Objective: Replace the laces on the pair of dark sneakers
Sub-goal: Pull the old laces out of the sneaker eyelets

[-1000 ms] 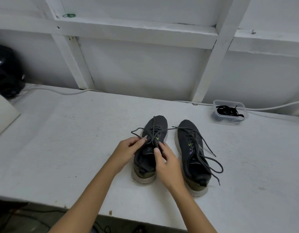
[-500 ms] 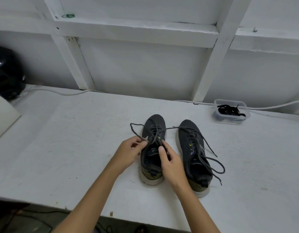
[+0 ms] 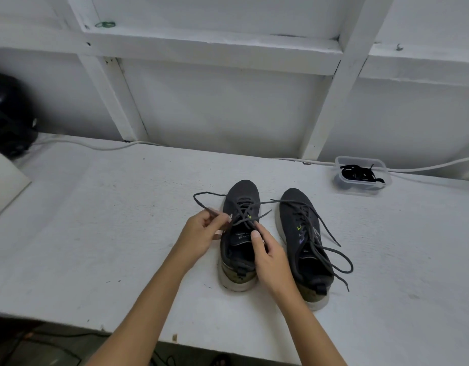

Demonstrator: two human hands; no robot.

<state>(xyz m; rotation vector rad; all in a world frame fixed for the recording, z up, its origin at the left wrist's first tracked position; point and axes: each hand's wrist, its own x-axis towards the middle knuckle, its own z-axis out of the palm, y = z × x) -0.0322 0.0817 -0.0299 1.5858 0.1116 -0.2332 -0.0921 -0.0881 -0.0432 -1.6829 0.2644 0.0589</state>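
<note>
Two dark sneakers stand side by side on the white table point(image 3: 96, 233), toes pointing away from me. My left hand point(image 3: 201, 233) pinches the grey lace point(image 3: 201, 198) of the left sneaker point(image 3: 240, 207) just left of its eyelets; the lace loops out over the table. My right hand point(image 3: 267, 256) lies over that shoe's opening, thumb and fingertips on the lace near the top eyelets. The right sneaker point(image 3: 299, 220) is untouched, its loose lace point(image 3: 336, 260) trailing to the right. A clear tub point(image 3: 362, 188) at the back right holds black laces point(image 3: 360, 173).
A white cable point(image 3: 96, 146) runs along the back of the table under the white framed wall. A black rounded object point(image 3: 6, 120) sits at the far left beside a pale board point(image 3: 3, 183). The table's front edge is near my forearms.
The left sneaker has shifted slightly right, closer to the other shoe. My left hand has drawn the lace out leftward, widening the loop on the table. My right hand stays on the shoe.
</note>
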